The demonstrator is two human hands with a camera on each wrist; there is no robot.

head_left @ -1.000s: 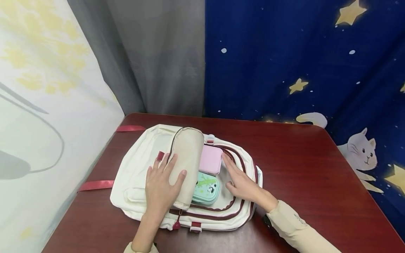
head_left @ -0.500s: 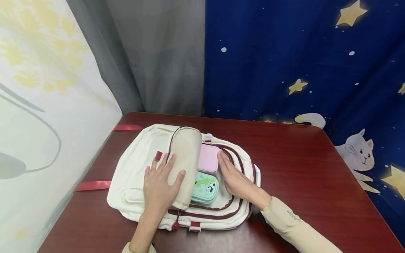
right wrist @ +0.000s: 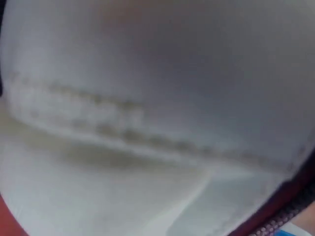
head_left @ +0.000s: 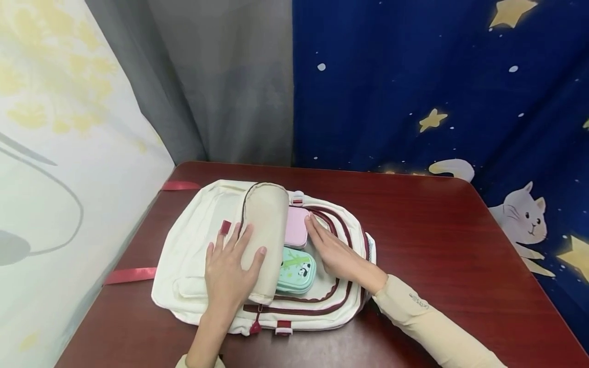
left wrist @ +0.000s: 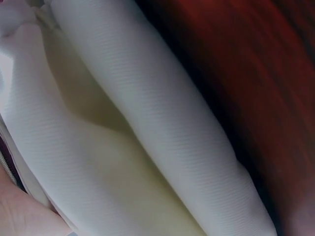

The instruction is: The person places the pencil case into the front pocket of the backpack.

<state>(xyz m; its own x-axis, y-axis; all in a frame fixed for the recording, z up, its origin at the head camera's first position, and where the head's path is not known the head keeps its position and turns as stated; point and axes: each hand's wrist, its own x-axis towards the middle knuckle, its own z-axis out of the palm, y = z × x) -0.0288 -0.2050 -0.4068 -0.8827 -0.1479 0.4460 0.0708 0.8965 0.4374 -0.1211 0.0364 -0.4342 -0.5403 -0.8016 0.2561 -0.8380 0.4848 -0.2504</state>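
Observation:
A white backpack (head_left: 184,258) with dark red zips lies flat on the table, its front pocket unzipped and the beige flap (head_left: 267,225) folded over to the left. My left hand (head_left: 230,276) rests on that flap with the fingers spread. Straight fingers of my right hand (head_left: 338,255) touch the right end of a pink case (head_left: 296,227), whose left part is hidden under the flap. Just below it sits a mint green case (head_left: 298,271) with a panda print, also partly covered. Both wrist views show mostly close-up white fabric (left wrist: 147,108).
The dark red wooden table (head_left: 428,230) extends to the right of the backpack. Two red straps (head_left: 131,275) reach from the bag toward the table's left edge. A grey and blue star-patterned curtain (head_left: 368,92) hangs behind, and a pale wall covering (head_left: 69,204) stands at the left.
My right hand has moved left, and the pink case has slid farther under the flap. My left hand has stayed on the flap. The whole view has shifted slightly.

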